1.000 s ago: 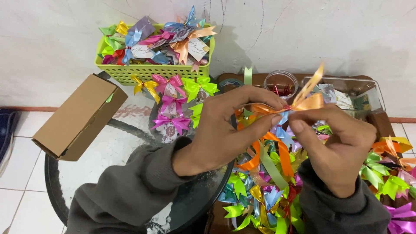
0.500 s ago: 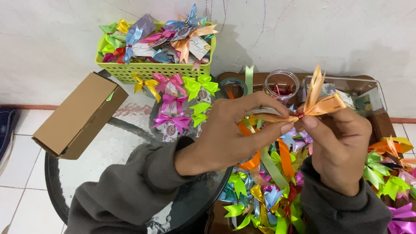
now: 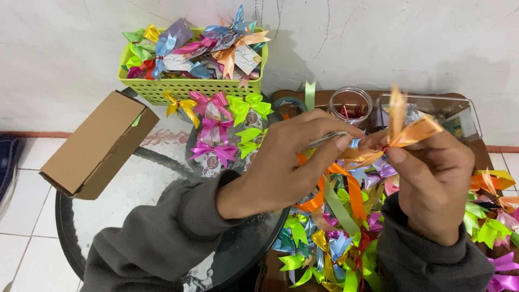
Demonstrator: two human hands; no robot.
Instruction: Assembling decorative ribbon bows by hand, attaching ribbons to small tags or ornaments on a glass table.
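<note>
Both hands meet over a heap of coloured ribbon bows (image 3: 335, 243). My right hand (image 3: 432, 178) pinches an orange ribbon bow (image 3: 403, 132) at its knot, its loops fanning upward. My left hand (image 3: 292, 162) grips the other end at the knot, thumb and forefinger closed on what looks like a thin wire tie (image 3: 324, 140). Orange ribbon tails (image 3: 351, 189) hang below the hands.
A lime green basket (image 3: 189, 86) full of bowed packets stands against the wall. Finished bowed packets (image 3: 216, 130) lie on a round glass table (image 3: 135, 189). A brown cardboard box (image 3: 100, 143) sits at the left. A clear jar (image 3: 350, 105) and clear plastic box (image 3: 432, 108) stand behind.
The orange bow has shifted right and slightly up between the hands. My left fingers have slid closer onto the knot.
</note>
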